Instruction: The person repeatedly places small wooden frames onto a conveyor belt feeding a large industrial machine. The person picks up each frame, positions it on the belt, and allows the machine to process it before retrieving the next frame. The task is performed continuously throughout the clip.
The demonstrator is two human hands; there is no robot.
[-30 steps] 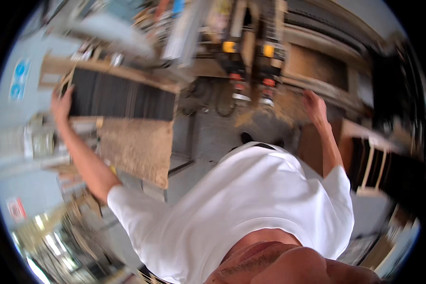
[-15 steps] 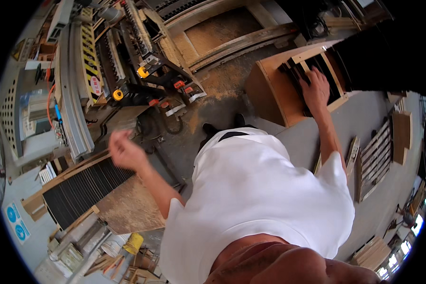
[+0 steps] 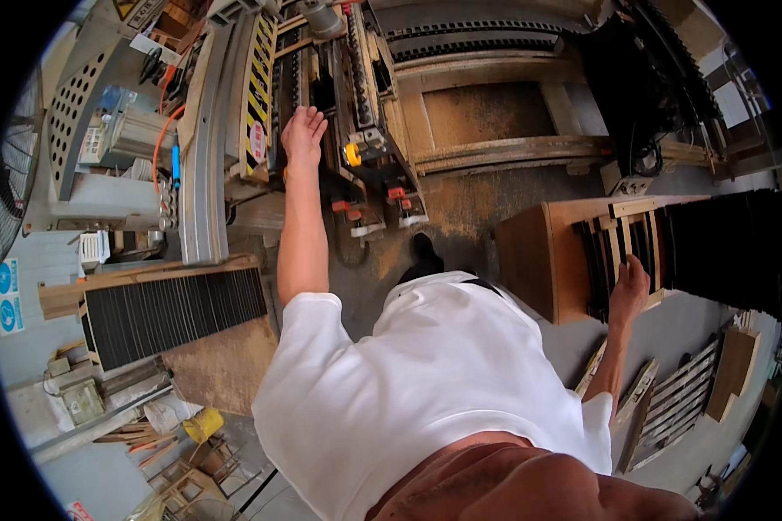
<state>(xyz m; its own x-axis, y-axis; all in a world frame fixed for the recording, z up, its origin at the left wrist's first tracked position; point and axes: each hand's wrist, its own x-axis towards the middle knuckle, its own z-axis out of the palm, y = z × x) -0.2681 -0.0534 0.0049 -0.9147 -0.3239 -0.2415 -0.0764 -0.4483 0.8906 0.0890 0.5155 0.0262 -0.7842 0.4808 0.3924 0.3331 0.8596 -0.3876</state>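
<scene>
Head view: the left hand (image 3: 304, 136) is raised over the far left part of the machine, its fingers loosely extended and released, with nothing seen between them; whether their undersides touch the rails below cannot be told. The right hand (image 3: 631, 284) is at the near edge of a pale wooden frame (image 3: 634, 208) on the right, fingers bent over one of its slats; contact appears likely, but whether they grasp it or merely rest there cannot be determined. The frame lies over dark strips (image 3: 589, 260) on top of a brown wooden box (image 3: 524, 260), presumably so that they sit raised and within arm's reach. Just beyond the left hand's wrist, to its left, runs a black-and-yellow striped bar (image 3: 259, 95), its marking apparently a hazard warning. Right of the forearm, a yellow knob (image 3: 353, 154) and red-tipped clamps (image 3: 342, 206) sit at the near ends of the rails, probably for holding work in place. At left, a row of dark slats (image 3: 178, 317) stands packed side by side along the far edge of a sawdust-covered bench (image 3: 222, 369), an arrangement that seems intended to keep them aligned and countable. A yellow bucket (image 3: 203, 425) stands nearer, below the bench.
</scene>
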